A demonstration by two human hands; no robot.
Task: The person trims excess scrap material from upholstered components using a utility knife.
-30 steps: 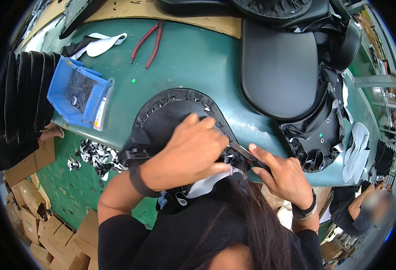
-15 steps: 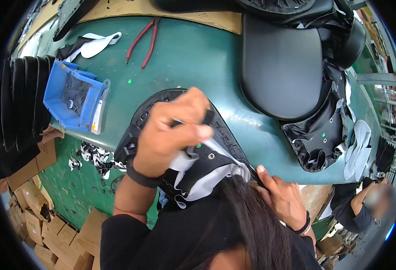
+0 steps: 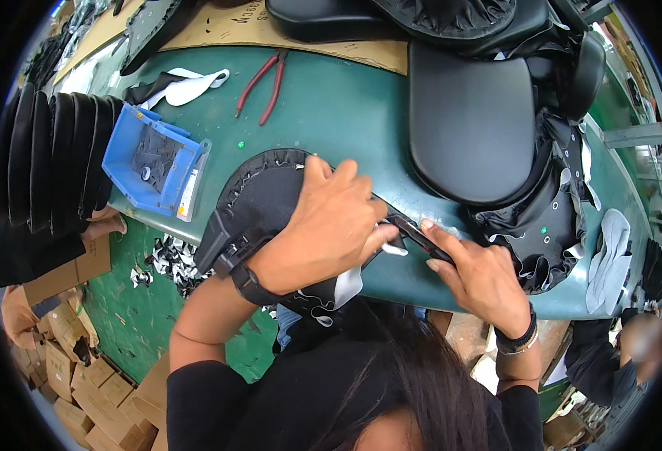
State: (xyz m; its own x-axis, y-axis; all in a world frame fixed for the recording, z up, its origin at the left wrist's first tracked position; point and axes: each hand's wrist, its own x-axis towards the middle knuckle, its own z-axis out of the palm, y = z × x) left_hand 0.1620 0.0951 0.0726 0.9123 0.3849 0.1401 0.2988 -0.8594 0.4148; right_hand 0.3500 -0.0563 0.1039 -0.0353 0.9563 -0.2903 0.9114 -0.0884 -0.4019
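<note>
A black upholstered pad (image 3: 265, 203) lies underside up at the table's near edge, its fabric gathered round the rim. Over it reaches my left hand (image 3: 334, 218), thumb and fingers closed on the black and white fabric edge (image 3: 395, 244). From the right comes my right hand (image 3: 477, 274), wrapped round a slim black cutter (image 3: 419, 239) with red on it. The cutter's tip meets the fabric beside my left fingers; its blade is too small to make out. White-backed fabric (image 3: 348, 286) hangs below my left wrist.
Red-handled pliers (image 3: 263, 86) and a fabric scrap (image 3: 195, 86) lie at the back. A blue bin (image 3: 131, 192) stands left, near stacked black pads (image 3: 41, 161). More black pads (image 3: 470, 124) and a grey cloth piece (image 3: 610, 259) sit right. A co-worker (image 3: 605, 357) is at far right.
My left hand has moved right and down along the pad's edge to the fabric there. My right hand has brought the cutter up beside it. The pad's dark underside shows more.
</note>
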